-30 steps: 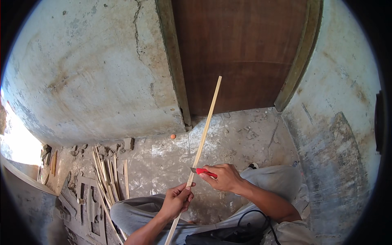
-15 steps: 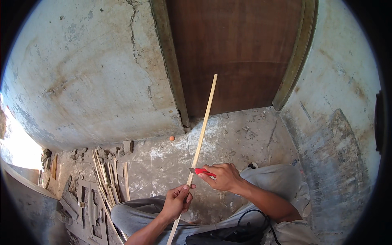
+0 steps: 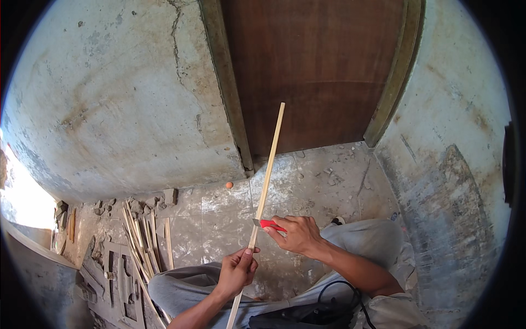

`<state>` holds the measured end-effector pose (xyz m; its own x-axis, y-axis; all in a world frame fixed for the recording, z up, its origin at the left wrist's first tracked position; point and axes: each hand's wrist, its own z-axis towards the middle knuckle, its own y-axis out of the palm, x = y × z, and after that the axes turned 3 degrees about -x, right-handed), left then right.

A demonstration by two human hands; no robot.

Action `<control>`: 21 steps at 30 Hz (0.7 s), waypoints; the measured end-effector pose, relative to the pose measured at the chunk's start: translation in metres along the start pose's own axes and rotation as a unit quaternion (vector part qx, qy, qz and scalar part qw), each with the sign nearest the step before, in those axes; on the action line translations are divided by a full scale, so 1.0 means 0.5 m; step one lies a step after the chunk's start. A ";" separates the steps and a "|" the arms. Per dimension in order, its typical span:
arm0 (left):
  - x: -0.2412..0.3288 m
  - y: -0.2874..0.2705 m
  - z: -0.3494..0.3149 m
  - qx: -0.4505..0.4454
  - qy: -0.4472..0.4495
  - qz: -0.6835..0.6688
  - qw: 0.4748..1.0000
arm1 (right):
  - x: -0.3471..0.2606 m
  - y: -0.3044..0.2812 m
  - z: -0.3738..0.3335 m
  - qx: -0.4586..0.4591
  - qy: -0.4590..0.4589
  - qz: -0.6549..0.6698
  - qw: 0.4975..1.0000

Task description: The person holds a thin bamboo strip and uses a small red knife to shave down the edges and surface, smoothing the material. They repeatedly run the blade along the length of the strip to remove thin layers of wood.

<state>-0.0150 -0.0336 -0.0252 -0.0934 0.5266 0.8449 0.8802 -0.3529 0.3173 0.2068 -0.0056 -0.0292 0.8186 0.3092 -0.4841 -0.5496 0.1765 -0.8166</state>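
A long, thin, pale wooden strip (image 3: 269, 170) slants up from my lap, its far end in front of the door. My left hand (image 3: 236, 271) is closed around its lower part, with the thumb on top. In my right hand (image 3: 298, 236) is a red utility knife (image 3: 272, 224), fingers wrapped round its handle. Its short grey blade lies against the strip, a little above my left hand. The strip's bottom end runs out of the picture between my legs.
Several similar wooden strips (image 3: 143, 241) lean in a bundle left of my knee, near a grey slotted panel (image 3: 118, 279). Rubble (image 3: 171, 197) and a small orange ball (image 3: 229, 185) lie along the left wall. A brown door (image 3: 312, 71) stands ahead; a black bag (image 3: 304, 317) rests on my lap.
The knife has shifted slightly up along the strip, away from my left hand. The strip's far end has swung a little to the left. Both grips stay the same.
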 end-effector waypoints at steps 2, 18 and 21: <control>0.000 0.002 0.002 0.001 0.002 0.002 1.000 | 0.005 0.004 -0.001 0.006 0.002 0.002 1.000; -0.006 0.014 -0.012 0.003 -0.006 0.019 1.000 | 0.027 -0.005 0.020 0.002 0.072 0.047 0.996; -0.009 0.017 -0.021 -0.007 -0.024 0.019 1.000 | 0.051 -0.006 0.027 -0.004 0.113 0.012 0.994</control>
<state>-0.0118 -0.0473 -0.0219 -0.0380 0.5496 0.8346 0.8764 -0.3829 0.2921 0.2270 0.0142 -0.0346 0.8226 0.0956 -0.5606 -0.5685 0.1647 -0.8061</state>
